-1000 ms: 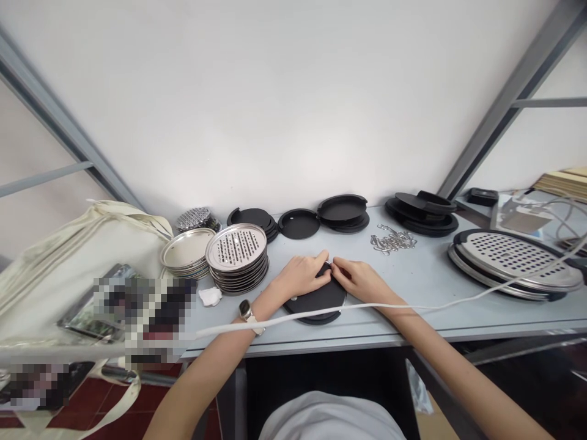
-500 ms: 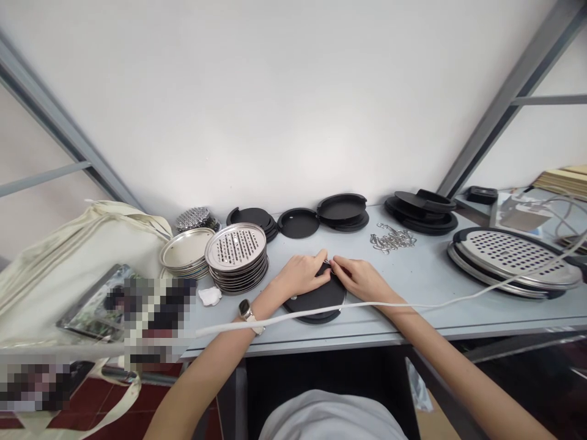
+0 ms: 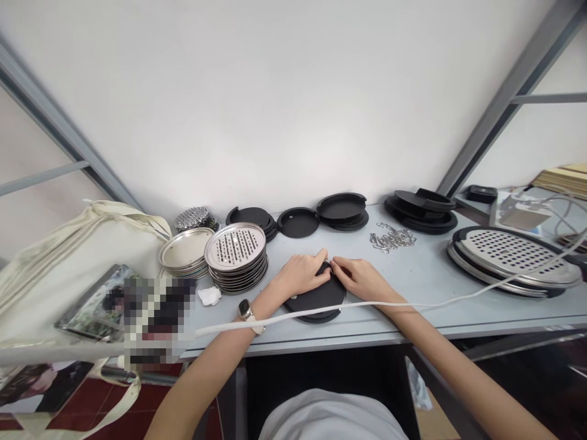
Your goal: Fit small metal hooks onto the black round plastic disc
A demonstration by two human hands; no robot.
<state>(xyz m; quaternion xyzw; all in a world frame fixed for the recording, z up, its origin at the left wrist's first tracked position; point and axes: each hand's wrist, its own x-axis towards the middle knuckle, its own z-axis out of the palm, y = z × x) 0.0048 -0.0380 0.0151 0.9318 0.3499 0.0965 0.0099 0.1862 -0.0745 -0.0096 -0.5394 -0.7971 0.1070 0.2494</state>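
Note:
A black round tray point(image 3: 318, 303) lies near the table's front edge, its far side under my fingers. My left hand point(image 3: 298, 274) is closed at its far rim, thumb and forefinger pinching around the edge. From the other side my right hand point(image 3: 362, 278) pinches a small shiny wire hook point(image 3: 328, 263) at that rim. The fingertips nearly meet there and hide most of the hook. Beyond my right hand is a loose pile of similar wire hooks point(image 3: 393, 238).
Stacked perforated metal grater discs point(image 3: 235, 247) and plain metal rings point(image 3: 183, 250) stand left. Black trays point(image 3: 298, 223) line the wall. Larger perforated discs point(image 3: 513, 253) lie right. A white cable point(image 3: 435, 304) crosses over my forearms; a cream bag point(image 3: 105, 244) sits far left.

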